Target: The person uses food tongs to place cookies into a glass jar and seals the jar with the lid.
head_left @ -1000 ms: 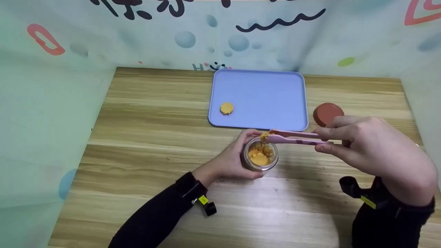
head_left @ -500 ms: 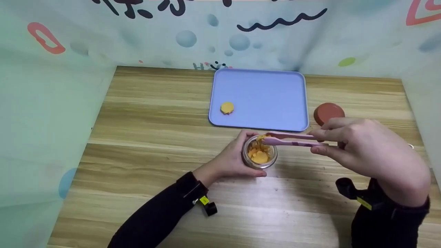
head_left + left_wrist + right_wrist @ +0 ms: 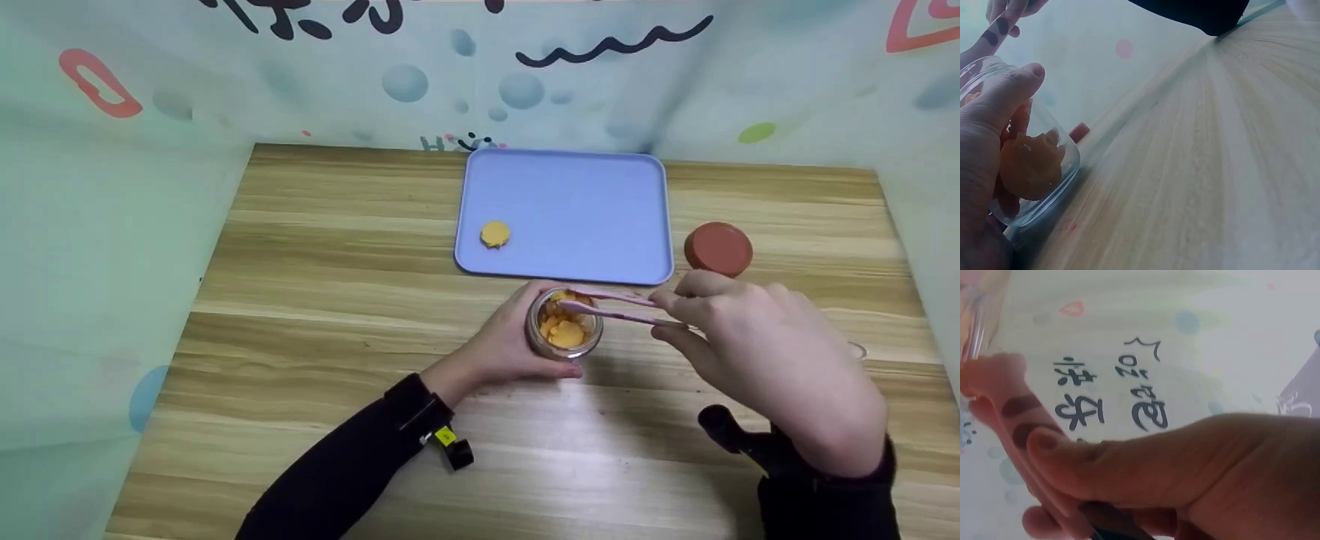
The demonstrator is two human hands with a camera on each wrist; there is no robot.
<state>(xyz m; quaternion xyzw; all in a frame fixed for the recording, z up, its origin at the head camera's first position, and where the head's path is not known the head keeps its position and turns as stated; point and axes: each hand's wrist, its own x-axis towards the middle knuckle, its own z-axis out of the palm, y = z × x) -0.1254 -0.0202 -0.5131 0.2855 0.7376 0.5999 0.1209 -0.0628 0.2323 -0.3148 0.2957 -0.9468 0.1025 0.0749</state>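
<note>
My left hand point(image 3: 506, 341) grips a clear glass jar point(image 3: 598, 341), fingers and thumb round its sides. Orange-yellow pieces with scalloped edges point(image 3: 566, 334) lie in the jar; one large piece point(image 3: 1030, 166) shows through the glass in the left wrist view. Pink tongs point(image 3: 619, 315) are pinched in my right hand point(image 3: 765, 356), to the right of the jar. Their tips reach over the rim into the mouth, beside an orange piece. In the right wrist view, the tongs point(image 3: 1022, 408) bear dark oval marks, and my thumb presses one arm.
Behind the jar lies a lilac tray point(image 3: 577, 206), with one yellow scalloped piece point(image 3: 495, 234) near its front left corner. A reddish-brown round lid point(image 3: 718, 249) rests right of the tray. A printed curtain point(image 3: 337, 75) stands behind the wooden table point(image 3: 322, 255).
My right hand has moved left and slightly towards me, and the tongs' tips have gone from the jar's rim into its mouth. The left hand and jar have barely shifted.
</note>
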